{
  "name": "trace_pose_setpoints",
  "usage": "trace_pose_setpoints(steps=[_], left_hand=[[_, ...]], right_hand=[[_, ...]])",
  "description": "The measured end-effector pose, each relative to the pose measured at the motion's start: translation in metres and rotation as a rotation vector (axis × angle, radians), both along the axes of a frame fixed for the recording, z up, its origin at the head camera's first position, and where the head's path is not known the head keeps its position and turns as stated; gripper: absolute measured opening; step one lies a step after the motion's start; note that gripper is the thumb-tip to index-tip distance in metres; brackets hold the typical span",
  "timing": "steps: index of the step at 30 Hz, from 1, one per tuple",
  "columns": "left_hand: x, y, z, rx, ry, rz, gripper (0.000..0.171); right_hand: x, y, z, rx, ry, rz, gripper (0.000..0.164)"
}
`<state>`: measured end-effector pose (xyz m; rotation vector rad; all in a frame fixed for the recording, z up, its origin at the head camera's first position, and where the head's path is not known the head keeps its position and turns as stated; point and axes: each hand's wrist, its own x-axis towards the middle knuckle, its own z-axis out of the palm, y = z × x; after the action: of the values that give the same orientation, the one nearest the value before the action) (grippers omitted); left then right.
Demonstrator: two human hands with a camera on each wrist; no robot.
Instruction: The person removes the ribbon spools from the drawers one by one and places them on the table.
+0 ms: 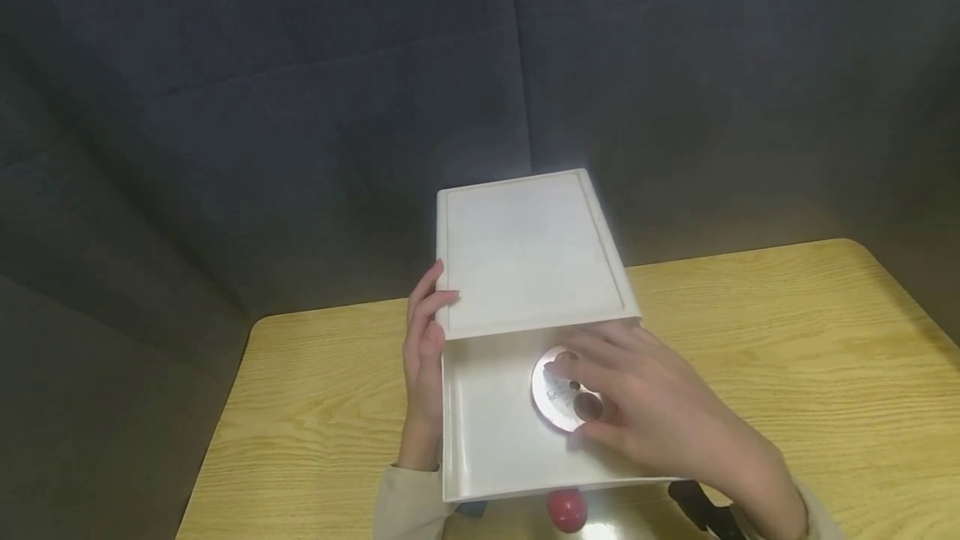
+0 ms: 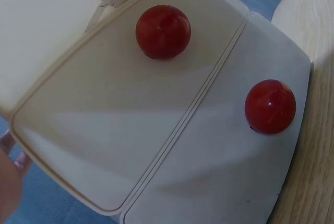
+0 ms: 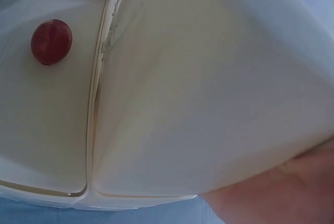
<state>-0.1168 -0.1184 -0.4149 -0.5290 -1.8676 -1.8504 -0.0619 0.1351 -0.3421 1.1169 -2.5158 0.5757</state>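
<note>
A white drawer unit [image 1: 528,252] stands on the wooden table, its upper drawer [image 1: 491,432] pulled out toward me. My left hand [image 1: 423,357] lies against the unit's left side, fingertips at the top edge. Inside the open drawer, my right hand [image 1: 637,398] holds a shiny round disc [image 1: 558,398] with dark round spots, its thumb and fingers about the rim; my fingers hide part of it. A red ball knob [image 1: 566,511] sits on the pulled-out drawer's front. Below it in the left wrist view, the lower drawer front bears another red knob [image 2: 270,107].
The light wooden table [image 1: 322,390] extends on both sides of the unit. Dark cloth [image 1: 337,123] hangs behind the table and along its sides. Something dark [image 1: 705,511] is under my right wrist, and a bit of blue [image 1: 472,509] shows below the drawer.
</note>
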Motion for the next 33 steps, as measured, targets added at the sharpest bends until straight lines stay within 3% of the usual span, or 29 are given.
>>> trace_pose_setpoints(steps=[8, 16, 24, 28, 33], left_hand=[[0.0019, 0.0019, 0.0012, 0.016, 0.011, -0.010, 0.032], [0.0017, 0.0026, 0.0019, 0.017, 0.012, 0.001, 0.030], [0.0015, 0.0018, 0.0016, 0.012, 0.013, 0.012, 0.032], [0.0007, 0.0010, 0.0011, 0.017, 0.013, 0.011, 0.030], [0.0013, 0.0024, 0.0019, 0.011, 0.002, 0.006, 0.030]], right_hand=[[0.0026, 0.0015, -0.0005, 0.080, 0.003, -0.010, 0.068], [0.0035, 0.0009, -0.0013, 0.083, -0.005, -0.001, 0.063], [-0.0007, -0.0005, -0.0032, -0.054, 0.047, 0.042, 0.052], [-0.0013, 0.0000, -0.0020, -0.116, 0.012, 0.052, 0.054], [-0.0031, 0.0043, 0.0007, -0.272, -0.056, 0.118, 0.060]])
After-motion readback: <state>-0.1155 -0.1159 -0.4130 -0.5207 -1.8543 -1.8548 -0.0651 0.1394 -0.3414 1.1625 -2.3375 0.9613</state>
